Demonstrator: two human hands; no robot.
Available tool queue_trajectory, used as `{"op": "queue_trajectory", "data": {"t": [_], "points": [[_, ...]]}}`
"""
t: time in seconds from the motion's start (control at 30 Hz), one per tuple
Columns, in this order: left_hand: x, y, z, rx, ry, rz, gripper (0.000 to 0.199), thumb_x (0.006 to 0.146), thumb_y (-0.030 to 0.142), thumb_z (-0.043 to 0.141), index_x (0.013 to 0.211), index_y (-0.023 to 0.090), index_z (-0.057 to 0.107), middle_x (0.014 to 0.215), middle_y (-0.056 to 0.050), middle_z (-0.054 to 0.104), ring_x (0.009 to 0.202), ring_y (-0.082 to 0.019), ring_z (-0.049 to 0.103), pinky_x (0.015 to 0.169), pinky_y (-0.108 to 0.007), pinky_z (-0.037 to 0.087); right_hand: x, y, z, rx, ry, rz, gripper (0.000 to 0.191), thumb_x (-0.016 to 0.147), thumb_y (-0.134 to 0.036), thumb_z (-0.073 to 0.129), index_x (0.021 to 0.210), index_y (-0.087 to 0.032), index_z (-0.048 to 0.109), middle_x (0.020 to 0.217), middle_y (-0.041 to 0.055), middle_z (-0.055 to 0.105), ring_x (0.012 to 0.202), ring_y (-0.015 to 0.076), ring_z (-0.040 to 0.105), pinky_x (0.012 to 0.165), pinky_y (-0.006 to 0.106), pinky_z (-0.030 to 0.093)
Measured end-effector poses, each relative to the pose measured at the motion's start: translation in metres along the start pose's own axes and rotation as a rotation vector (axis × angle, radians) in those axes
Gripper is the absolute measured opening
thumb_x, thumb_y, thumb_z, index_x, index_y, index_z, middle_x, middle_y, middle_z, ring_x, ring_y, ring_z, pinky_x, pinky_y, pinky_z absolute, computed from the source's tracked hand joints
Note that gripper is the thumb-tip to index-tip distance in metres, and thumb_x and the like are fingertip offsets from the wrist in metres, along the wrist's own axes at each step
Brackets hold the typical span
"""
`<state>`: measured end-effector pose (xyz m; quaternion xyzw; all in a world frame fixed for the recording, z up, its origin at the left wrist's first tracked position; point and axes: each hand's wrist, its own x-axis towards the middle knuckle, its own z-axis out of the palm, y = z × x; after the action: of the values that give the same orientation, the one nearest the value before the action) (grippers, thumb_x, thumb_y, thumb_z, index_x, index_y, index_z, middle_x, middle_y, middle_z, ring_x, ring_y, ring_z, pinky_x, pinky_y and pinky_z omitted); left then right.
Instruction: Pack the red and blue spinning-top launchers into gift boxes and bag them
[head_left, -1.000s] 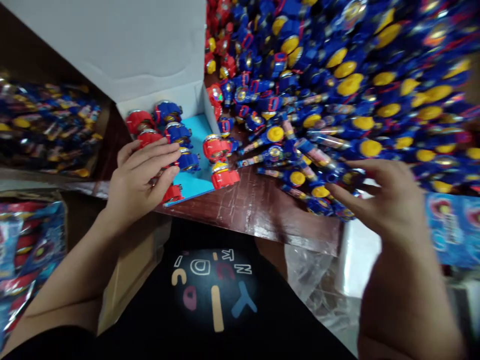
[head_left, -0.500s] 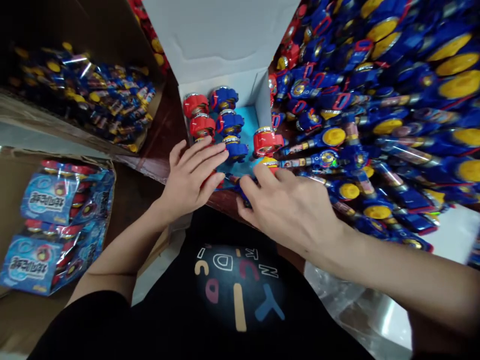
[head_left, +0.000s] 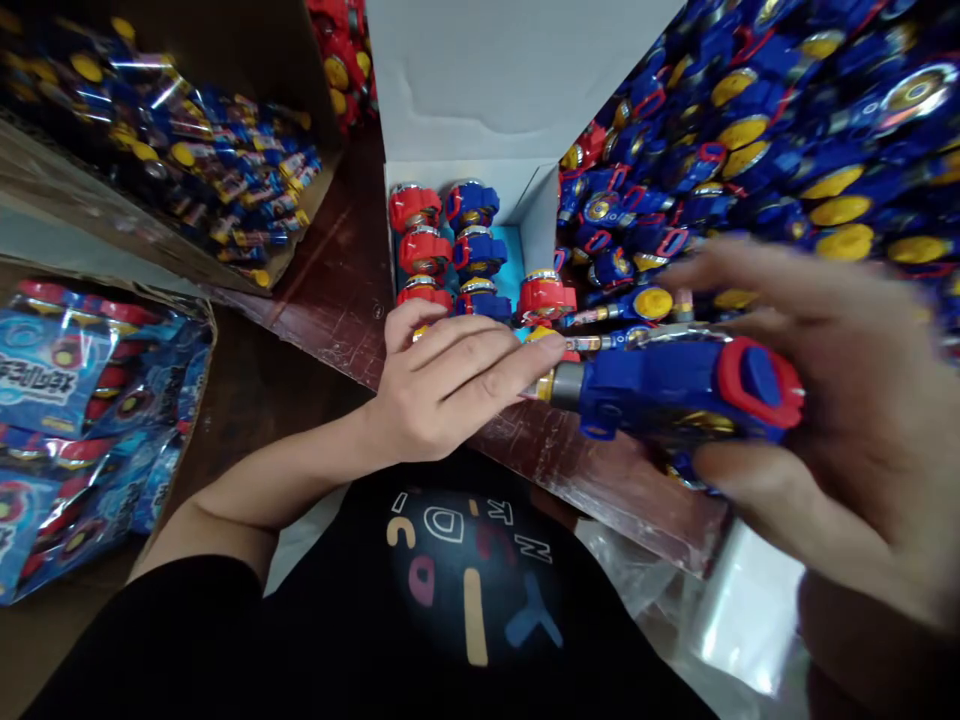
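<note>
My right hand (head_left: 840,420), blurred by motion, grips a blue plastic toy (head_left: 652,385) with a red loop at its end. A grey collar and a short clear tube stick out from the toy to the left. My left hand (head_left: 457,385) has its fingers bent and close together over the end of this tube; its thumb is hidden. Behind the left hand stands an open white box (head_left: 540,220) with a blue floor. Red toys (head_left: 425,250) line its left side, blue toys (head_left: 478,250) stand beside them, and another red toy (head_left: 546,297) is at the right.
A large heap of blue and yellow toys (head_left: 750,150) covers the right of the dark red table (head_left: 330,310). At the left stand a carton of small tubes (head_left: 225,170) and a carton with blue bagged packs (head_left: 45,370). Clear plastic bags (head_left: 750,610) lie at lower right.
My right hand has moved right and up from the box's near edge, with the blue toy now in plain view. My left hand has shifted right to the tube end. The camera view has moved slightly.
</note>
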<state>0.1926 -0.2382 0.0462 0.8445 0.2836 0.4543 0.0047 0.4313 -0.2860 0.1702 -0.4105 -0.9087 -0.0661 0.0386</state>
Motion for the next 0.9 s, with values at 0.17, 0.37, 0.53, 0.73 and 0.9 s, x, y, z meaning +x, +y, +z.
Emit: {"op": "queue_trajectory", "data": {"t": [0.17, 0.37, 0.53, 0.73, 0.9], "points": [[-0.023, -0.02, -0.009, 0.1, -0.165, -0.097, 0.066, 0.104, 0.069, 0.058, 0.162, 0.037, 0.05, 0.153, -0.003, 0.066, 0.148, -0.031, 0.057, 0.125, -0.054, 0.032, 0.017, 0.004, 0.039, 0.027, 0.039, -0.036, 0.044, 0.106, -0.057, 0.055, 0.137, -0.031, 0.071, 0.117, 0.0086, 0.077, 0.105, 0.028, 0.067, 0.078, 0.036, 0.045], [-0.052, -0.037, 0.0, 0.099, -0.263, -0.212, 0.051, 0.114, 0.042, 0.044, 0.164, 0.034, 0.048, 0.167, -0.004, 0.052, 0.163, -0.031, 0.037, 0.13, -0.053, 0.021, 0.019, 0.002, 0.08, -0.082, 0.096, -0.243, 0.029, 0.11, -0.04, 0.054, 0.119, -0.021, 0.074, 0.115, 0.0086, 0.078, 0.088, 0.0221, 0.067, 0.078, 0.037, 0.042], [-0.053, -0.038, 0.007, 0.142, -0.276, -0.223, 0.046, 0.115, 0.042, 0.042, 0.159, 0.034, 0.054, 0.165, -0.001, 0.054, 0.163, -0.028, 0.037, 0.131, -0.053, 0.018, 0.035, 0.004, 0.088, -0.065, -0.005, -0.308, 0.035, 0.11, -0.048, 0.056, 0.117, -0.019, 0.073, 0.101, 0.0039, 0.077, 0.085, 0.0215, 0.068, 0.115, 0.047, 0.041], [-0.044, -0.035, -0.002, 0.093, -0.172, -0.241, 0.052, 0.116, 0.045, 0.035, 0.166, 0.033, 0.045, 0.165, -0.002, 0.054, 0.162, -0.03, 0.038, 0.131, -0.056, 0.019, 0.061, 0.001, 0.084, -0.004, -0.186, -0.216, 0.056, 0.106, -0.068, 0.053, 0.132, -0.021, 0.068, 0.132, 0.0059, 0.075, 0.127, 0.0275, 0.064, 0.134, 0.059, 0.024], [-0.023, -0.021, -0.001, 0.165, -0.151, 0.101, 0.064, 0.104, 0.056, 0.066, 0.161, 0.032, 0.051, 0.167, -0.002, 0.052, 0.158, -0.034, 0.045, 0.127, -0.056, 0.03, 0.017, 0.045, 0.057, 0.155, 0.259, 0.069, 0.077, 0.1, -0.078, 0.054, 0.15, -0.019, 0.057, 0.144, 0.0129, 0.069, 0.134, 0.0284, 0.062, 0.119, 0.048, 0.046]]}}
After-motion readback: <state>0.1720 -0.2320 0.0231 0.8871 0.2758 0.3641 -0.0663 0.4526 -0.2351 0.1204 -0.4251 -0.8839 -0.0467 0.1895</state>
